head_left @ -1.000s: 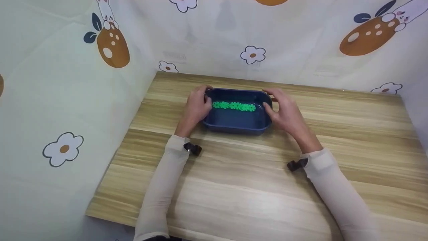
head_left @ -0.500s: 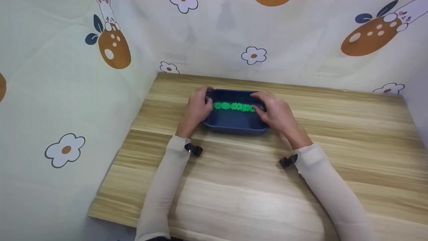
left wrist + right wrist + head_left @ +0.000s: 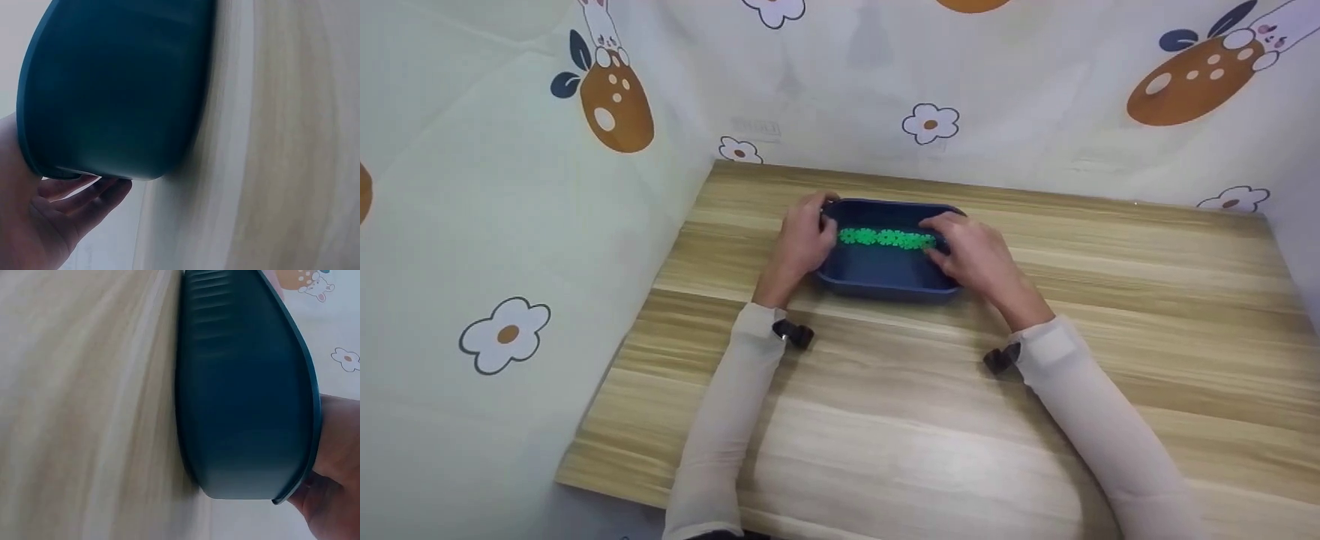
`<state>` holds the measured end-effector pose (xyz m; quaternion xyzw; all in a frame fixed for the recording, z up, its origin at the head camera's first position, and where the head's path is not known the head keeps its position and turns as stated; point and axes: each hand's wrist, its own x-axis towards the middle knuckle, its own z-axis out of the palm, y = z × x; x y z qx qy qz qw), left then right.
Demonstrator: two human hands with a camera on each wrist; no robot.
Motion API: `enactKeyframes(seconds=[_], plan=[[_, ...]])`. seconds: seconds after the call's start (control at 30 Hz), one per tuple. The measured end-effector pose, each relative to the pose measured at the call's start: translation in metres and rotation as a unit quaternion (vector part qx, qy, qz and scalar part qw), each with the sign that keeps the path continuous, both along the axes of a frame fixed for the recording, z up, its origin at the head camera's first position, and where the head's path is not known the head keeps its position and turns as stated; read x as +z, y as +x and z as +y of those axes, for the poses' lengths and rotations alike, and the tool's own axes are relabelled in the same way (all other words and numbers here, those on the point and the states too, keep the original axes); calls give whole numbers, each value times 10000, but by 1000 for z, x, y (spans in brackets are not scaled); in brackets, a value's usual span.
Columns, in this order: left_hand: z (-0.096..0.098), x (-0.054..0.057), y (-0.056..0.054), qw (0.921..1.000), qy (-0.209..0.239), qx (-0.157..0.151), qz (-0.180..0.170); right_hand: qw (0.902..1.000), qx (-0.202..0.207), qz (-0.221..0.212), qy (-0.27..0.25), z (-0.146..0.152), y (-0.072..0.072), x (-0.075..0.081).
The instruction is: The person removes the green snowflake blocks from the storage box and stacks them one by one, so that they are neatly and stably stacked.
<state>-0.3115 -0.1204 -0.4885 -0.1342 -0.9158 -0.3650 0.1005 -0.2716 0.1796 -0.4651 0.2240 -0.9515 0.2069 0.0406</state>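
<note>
A dark blue plastic box (image 3: pixel 877 289) with rounded corners sits on the table. Inside it lies a row of green snowflake discs (image 3: pixel 877 237) joined edge to edge. My left hand (image 3: pixel 804 238) grips the box's left end, thumb over the rim. In the left wrist view its fingers (image 3: pixel 93 202) lie against the outside of the box wall (image 3: pixel 118 90). My right hand (image 3: pixel 979 255) reaches over the right end, thumb and forefinger apart around the row's last disc. In the right wrist view the box wall (image 3: pixel 247 394) hides its fingertips.
The wood-grain table (image 3: pixel 900 420) stretches in front of the box and to its right. A patterned cloth (image 3: pixel 840 82) hangs behind the table, and another cloth (image 3: pixel 472 240) hangs along its left side. Dark wrist cameras (image 3: pixel 795 334) are strapped at both sleeves.
My right hand has let go of the box's right rim and moved left, over the inside, to the end of the green row. My left hand and the box have stayed put.
</note>
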Motion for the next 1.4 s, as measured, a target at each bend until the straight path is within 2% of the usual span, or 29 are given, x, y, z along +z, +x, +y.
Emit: enactKeyframes(seconds=[0.17,0.5,0.83,1.4], plan=[[-3,0,0,9999,-53,-50,82,9984,122,-304,454,-5,-6,2],[-2,3,0,9997,-144,-211,30,9949,-19,-126,1000,-14,-14,-4],[-2,4,1,9997,-113,-148,-145,9961,-275,-220,804,-18,-17,-4],[-2,3,2,9995,-154,-19,-275,9919,-593,-661,909,-24,-21,3]])
